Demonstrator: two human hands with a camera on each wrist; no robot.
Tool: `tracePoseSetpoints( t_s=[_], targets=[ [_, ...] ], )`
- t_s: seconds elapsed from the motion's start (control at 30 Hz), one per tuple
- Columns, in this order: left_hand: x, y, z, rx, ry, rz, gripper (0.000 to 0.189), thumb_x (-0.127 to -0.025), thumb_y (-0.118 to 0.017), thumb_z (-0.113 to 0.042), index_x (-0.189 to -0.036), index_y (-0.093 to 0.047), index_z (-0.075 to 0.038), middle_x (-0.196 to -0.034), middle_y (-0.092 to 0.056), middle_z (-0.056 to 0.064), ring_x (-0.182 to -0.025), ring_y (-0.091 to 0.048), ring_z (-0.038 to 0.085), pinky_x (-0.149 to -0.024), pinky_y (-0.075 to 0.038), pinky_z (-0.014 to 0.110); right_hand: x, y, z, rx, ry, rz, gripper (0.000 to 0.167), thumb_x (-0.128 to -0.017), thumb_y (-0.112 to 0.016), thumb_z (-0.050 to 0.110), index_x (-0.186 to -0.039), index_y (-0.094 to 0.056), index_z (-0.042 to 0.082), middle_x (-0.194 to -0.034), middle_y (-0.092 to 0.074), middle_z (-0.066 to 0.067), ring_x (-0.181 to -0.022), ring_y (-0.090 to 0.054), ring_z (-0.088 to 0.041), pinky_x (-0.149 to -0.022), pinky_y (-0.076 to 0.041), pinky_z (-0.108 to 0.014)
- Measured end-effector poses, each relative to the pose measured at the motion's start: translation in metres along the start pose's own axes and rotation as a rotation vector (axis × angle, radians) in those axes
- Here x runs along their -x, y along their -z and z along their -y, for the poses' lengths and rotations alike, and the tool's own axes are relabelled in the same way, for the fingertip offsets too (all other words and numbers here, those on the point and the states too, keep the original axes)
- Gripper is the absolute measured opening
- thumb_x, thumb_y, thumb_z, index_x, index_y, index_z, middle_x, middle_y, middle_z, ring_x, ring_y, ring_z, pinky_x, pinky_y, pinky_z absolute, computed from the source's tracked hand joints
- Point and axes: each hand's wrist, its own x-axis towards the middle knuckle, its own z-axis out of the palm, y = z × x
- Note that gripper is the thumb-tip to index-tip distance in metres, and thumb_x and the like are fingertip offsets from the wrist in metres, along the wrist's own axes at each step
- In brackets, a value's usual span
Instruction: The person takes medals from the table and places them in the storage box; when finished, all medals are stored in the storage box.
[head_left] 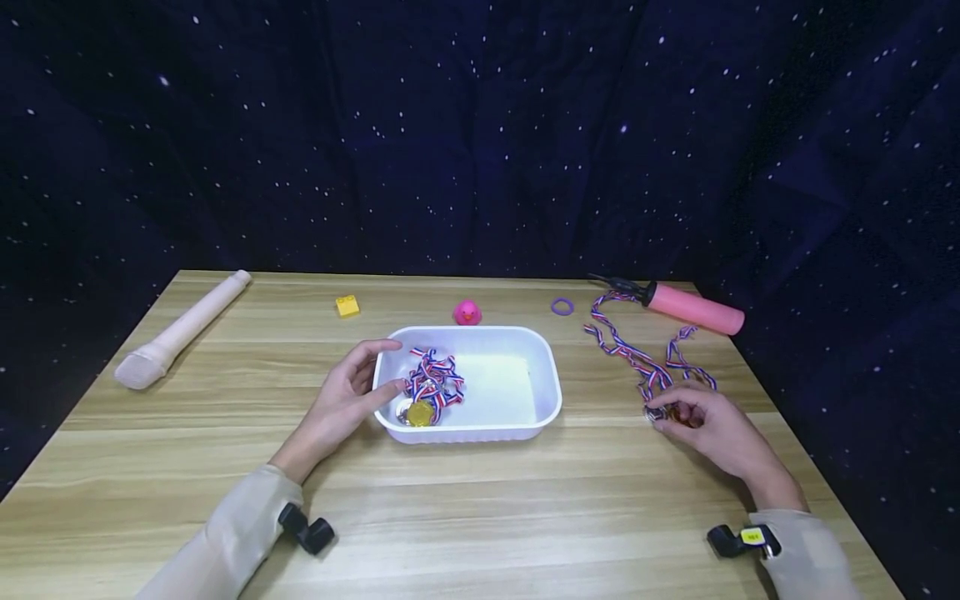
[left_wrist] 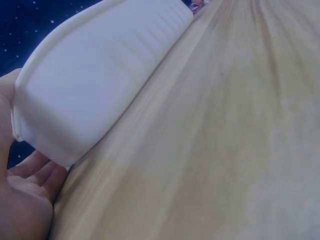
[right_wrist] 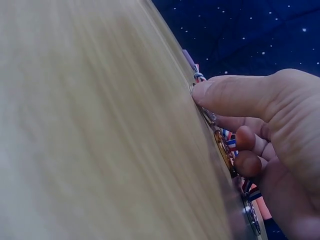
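At the left end of the white plastic tub, my left hand grips the rim, thumb over the inner side and fingers around the outer wall. Inside the tub lie a gold medal, a silver one partly under it and tangled red, white and blue ribbons. Farther right on the table, my right hand pinches a silver medal between thumb and fingertips. A bronze-coloured medal and another silver medal lie beneath its curled fingers. Their striped ribbons trail away toward the back.
A pink hand pump lies at the back right, by the ribbons. Behind the tub are a pink rubber duck, a purple ring and a yellow toy block. A pale microphone lies far left.
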Motion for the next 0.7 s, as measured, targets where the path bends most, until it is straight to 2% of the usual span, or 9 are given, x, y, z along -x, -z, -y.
tracePoseSetpoints(
  t_s=[0.27, 0.53, 0.7],
  targets=[
    [0.000, 0.001, -0.002, -0.006, 0.001, -0.003, 0.059, -0.100, -0.080, -0.004, -0.154, -0.058, -0.009, -0.167, -0.052, 0.016, -0.155, -0.050, 0.039, -0.132, -0.036, 0.055, -0.001, 0.001, 0.005, 0.026, 0.001, 0.020, 0.035, -0.092, -0.090, 0.002, -0.121, -0.083, 0.020, -0.099, -0.059, -0.003, -0.086, -0.050, -0.017, -0.067, -0.043, -0.026],
    [-0.001, 0.001, -0.001, 0.015, 0.004, 0.001, 0.058, -0.100, -0.080, -0.005, -0.154, -0.058, -0.008, -0.167, -0.052, 0.017, -0.157, -0.047, 0.039, -0.134, -0.032, 0.058, -0.001, -0.002, 0.010, -0.023, 0.031, 0.003, 0.040, -0.089, -0.092, 0.000, -0.125, -0.082, 0.014, -0.103, -0.066, -0.003, -0.082, -0.058, -0.013, -0.066, -0.050, -0.021],
    [-0.001, 0.000, -0.002, 0.015, -0.001, 0.005, 0.058, -0.100, -0.080, -0.005, -0.154, -0.058, -0.008, -0.166, -0.053, 0.017, -0.156, -0.048, 0.039, -0.134, -0.032, 0.058, -0.001, -0.004, 0.012, -0.072, 0.012, 0.028, 0.036, -0.091, -0.090, 0.001, -0.124, -0.082, 0.012, -0.099, -0.070, -0.001, -0.082, -0.065, -0.010, -0.068, -0.056, -0.022]
  ],
)
